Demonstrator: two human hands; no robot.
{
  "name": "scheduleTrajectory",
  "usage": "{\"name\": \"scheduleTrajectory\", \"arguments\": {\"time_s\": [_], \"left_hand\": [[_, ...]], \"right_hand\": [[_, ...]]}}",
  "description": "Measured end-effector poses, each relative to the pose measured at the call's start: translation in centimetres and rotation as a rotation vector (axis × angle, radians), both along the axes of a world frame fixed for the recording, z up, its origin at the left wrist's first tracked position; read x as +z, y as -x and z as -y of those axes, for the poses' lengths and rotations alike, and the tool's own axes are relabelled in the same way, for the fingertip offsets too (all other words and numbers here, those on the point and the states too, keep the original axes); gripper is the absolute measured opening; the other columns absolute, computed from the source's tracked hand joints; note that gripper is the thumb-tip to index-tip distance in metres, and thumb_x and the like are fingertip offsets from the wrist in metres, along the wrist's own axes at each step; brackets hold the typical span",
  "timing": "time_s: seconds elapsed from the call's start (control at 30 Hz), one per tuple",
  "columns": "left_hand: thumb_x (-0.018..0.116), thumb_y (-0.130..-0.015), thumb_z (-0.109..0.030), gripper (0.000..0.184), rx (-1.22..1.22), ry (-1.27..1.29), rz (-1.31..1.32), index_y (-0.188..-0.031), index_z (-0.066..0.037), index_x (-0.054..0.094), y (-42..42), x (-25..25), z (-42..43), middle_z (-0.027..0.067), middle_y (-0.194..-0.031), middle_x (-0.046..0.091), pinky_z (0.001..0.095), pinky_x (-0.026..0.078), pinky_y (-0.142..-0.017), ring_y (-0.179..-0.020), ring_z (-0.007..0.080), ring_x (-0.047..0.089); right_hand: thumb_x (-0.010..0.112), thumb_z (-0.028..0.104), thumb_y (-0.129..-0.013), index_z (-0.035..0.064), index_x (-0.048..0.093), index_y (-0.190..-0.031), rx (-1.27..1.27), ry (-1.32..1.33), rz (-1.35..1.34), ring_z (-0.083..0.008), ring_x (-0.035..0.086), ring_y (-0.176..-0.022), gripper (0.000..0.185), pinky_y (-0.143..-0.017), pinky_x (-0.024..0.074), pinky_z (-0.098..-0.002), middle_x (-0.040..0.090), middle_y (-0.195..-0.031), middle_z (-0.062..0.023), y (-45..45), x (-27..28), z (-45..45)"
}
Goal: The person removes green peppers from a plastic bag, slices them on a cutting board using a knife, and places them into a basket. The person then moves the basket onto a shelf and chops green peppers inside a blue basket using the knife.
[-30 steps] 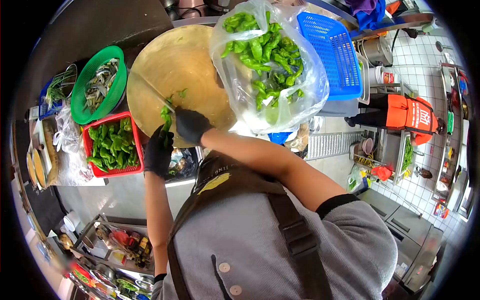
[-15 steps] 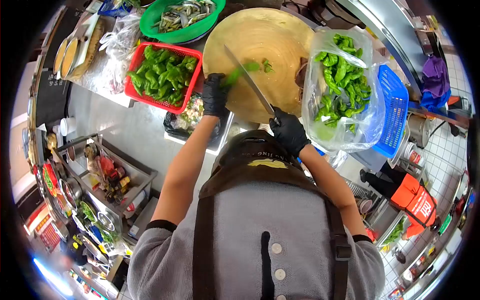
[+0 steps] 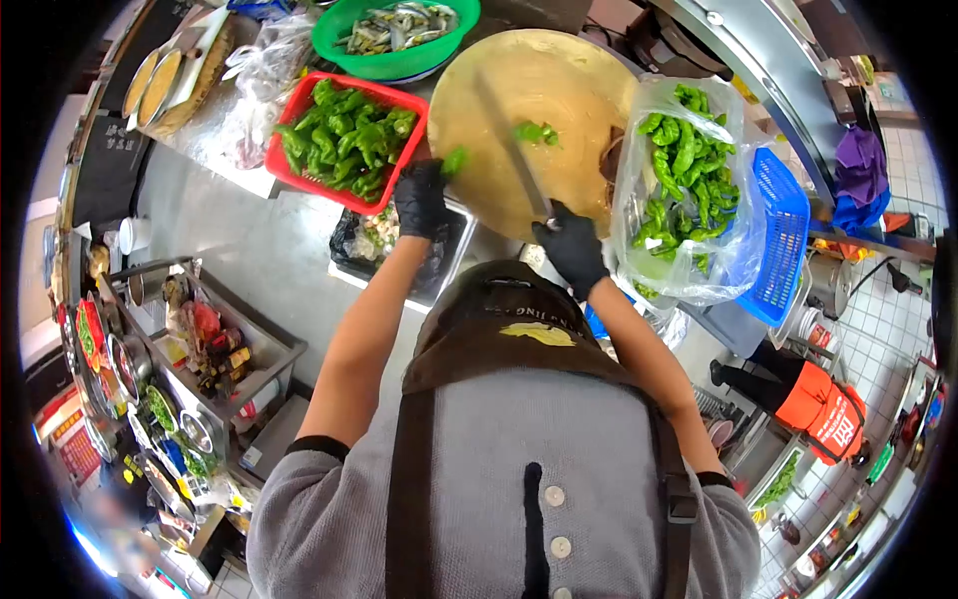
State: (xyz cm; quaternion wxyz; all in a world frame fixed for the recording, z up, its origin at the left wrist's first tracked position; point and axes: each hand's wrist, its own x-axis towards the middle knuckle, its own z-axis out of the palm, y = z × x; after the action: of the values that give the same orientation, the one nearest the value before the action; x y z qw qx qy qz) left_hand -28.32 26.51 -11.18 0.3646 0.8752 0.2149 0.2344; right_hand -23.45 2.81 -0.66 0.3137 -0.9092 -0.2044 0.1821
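My left hand (image 3: 421,198), in a black glove, is closed at the left edge of the round wooden chopping board (image 3: 559,75), beside the red basket (image 3: 329,198) of green peppers (image 3: 344,140). A green pepper (image 3: 454,162) sticks out from its fingertips over the board. In my right hand (image 3: 574,250), also gloved in black, is the handle of a kitchen knife (image 3: 519,165). Its long blade slants up and left across the board, slightly blurred. Small green pepper pieces (image 3: 536,132) lie on the wood just right of the blade.
Right of the board a clear plastic bag (image 3: 649,262) holds more green peppers, with a blue basket (image 3: 780,235) beside it. A green basin (image 3: 334,55) of small fish stands behind. A black-lined tray (image 3: 454,255) sits below my left hand. Someone in an orange vest (image 3: 823,409) is at right.
My left hand with the pepper has drawn back from the blade toward the red basket. More green pieces lie on the board. The view has shifted slightly.
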Motion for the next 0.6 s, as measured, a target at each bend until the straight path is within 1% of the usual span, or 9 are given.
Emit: {"name": "scheduleTrajectory", "arguments": {"time_s": [0.03, 0.07, 0.13, 0.2, 0.23, 0.33, 0.37, 0.5, 0.6], "left_hand": [[0.066, -0.073, -0.016, 0.019, 0.058, -0.075, 0.043, -0.088, -0.006, 0.063, 0.4, -0.3, -0.9, 0.0144, -0.082, 0.062, 0.0440, 0.044, -0.071, -0.080, 0.0358, 0.057], [0.066, -0.072, -0.016, 0.018, 0.117, -0.154, 0.092, -0.087, -0.006, 0.064, 0.6, -0.4, -2.1, 0.0144, -0.081, 0.062, 0.0438, 0.044, -0.071, -0.080, 0.0360, 0.057], [0.067, -0.072, -0.014, 0.019, 0.037, -0.094, 0.176, -0.089, -0.006, 0.063, 0.7, 1.0, -3.5, 0.0138, -0.083, 0.062, 0.0432, 0.044, -0.071, -0.080, 0.0356, 0.056], [0.067, -0.071, -0.013, 0.019, -0.083, -0.097, 0.270, -0.088, -0.006, 0.062, -0.4, 3.4, -2.6, 0.0134, -0.084, 0.062, 0.0431, 0.044, -0.071, -0.081, 0.0351, 0.056], [0.067, -0.070, -0.013, 0.020, -0.146, -0.137, 0.221, -0.088, -0.007, 0.063, -1.5, 2.1, -2.1, 0.0124, -0.084, 0.061, 0.0418, 0.044, -0.073, -0.083, 0.0333, 0.056], [0.072, -0.065, -0.017, 0.036, -0.393, -0.285, -0.008, -0.099, -0.010, 0.061, -3.1, -0.9, 0.4, 0.0108, -0.096, 0.060, 0.0422, 0.041, -0.080, -0.094, 0.0307, 0.052], [0.072, -0.064, -0.017, 0.039, -0.320, -0.282, 0.018, -0.101, -0.011, 0.061, -3.0, -1.6, 0.8, 0.0107, -0.098, 0.059, 0.0421, 0.041, -0.082, -0.097, 0.0305, 0.051], [0.074, -0.062, -0.014, 0.046, -0.063, -0.196, 0.125, -0.106, -0.013, 0.060, 0.2, -0.1, -0.2, 0.0106, -0.103, 0.057, 0.0414, 0.039, -0.086, -0.103, 0.0297, 0.047], [0.072, -0.064, -0.008, 0.042, 0.114, -0.134, 0.174, -0.105, -0.011, 0.060, 4.4, 0.4, -3.1, 0.0114, -0.101, 0.056, 0.0406, 0.039, -0.088, -0.101, 0.0303, 0.048]], "right_hand": [[0.066, 0.021, -0.073, 0.0056, 0.055, -0.112, -0.040, -0.100, 0.003, -0.0323, 0.061, -0.070, 0.043, -0.069, 0.0488, -0.0357, 0.060, -0.072, -0.0166, 0.6, 1.5, 0.3], [0.065, 0.008, -0.074, 0.0063, 0.053, -0.118, 0.029, -0.193, -0.009, -0.0279, 0.060, -0.074, 0.046, -0.072, 0.0484, -0.0328, 0.061, -0.080, -0.0139, 0.9, 4.1, 0.7], [0.061, -0.001, -0.075, 0.0090, 0.049, -0.126, -0.030, -0.639, -0.357, -0.0245, 0.060, -0.084, 0.054, -0.077, 0.0473, -0.0321, 0.060, -0.097, -0.0116, 1.6, 4.3, 2.2], [0.059, -0.005, -0.074, 0.0113, 0.044, -0.132, 0.062, -0.454, -0.061, -0.0230, 0.058, -0.088, 0.062, -0.079, 0.0465, -0.0310, 0.057, -0.104, -0.0104, 2.7, 5.2, 3.2], [0.058, -0.008, -0.073, 0.0124, 0.041, -0.134, 0.101, -0.354, 0.087, -0.0223, 0.058, -0.090, 0.066, -0.081, 0.0461, -0.0304, 0.055, -0.107, -0.0098, 3.2, 5.6, 3.7], [0.056, -0.001, -0.071, 0.0166, 0.031, -0.140, 0.078, 0.035, 0.163, -0.0288, 0.057, -0.080, 0.076, -0.070, 0.0479, -0.0331, 0.056, -0.100, -0.0141, 6.0, 2.6, 5.0], [0.053, 0.008, -0.073, 0.0143, 0.021, -0.143, 0.124, 0.167, 0.290, -0.0321, 0.059, -0.076, 0.077, -0.061, 0.0480, -0.0403, 0.057, -0.096, -0.0146, 7.1, 1.3, 5.1], [0.059, 0.026, -0.077, 0.0138, 0.011, -0.145, 0.082, 0.233, 0.343, -0.0319, 0.060, -0.087, 0.084, -0.074, 0.0476, -0.0458, 0.057, -0.100, -0.0143, 10.1, -2.2, 4.5], [0.065, 0.041, -0.073, 0.0128, 0.017, -0.144, 0.054, 0.199, 0.173, -0.0334, 0.061, -0.087, 0.090, -0.062, 0.0485, -0.0410, 0.054, -0.116, -0.0176, 10.4, -1.5, 1.8]]}}
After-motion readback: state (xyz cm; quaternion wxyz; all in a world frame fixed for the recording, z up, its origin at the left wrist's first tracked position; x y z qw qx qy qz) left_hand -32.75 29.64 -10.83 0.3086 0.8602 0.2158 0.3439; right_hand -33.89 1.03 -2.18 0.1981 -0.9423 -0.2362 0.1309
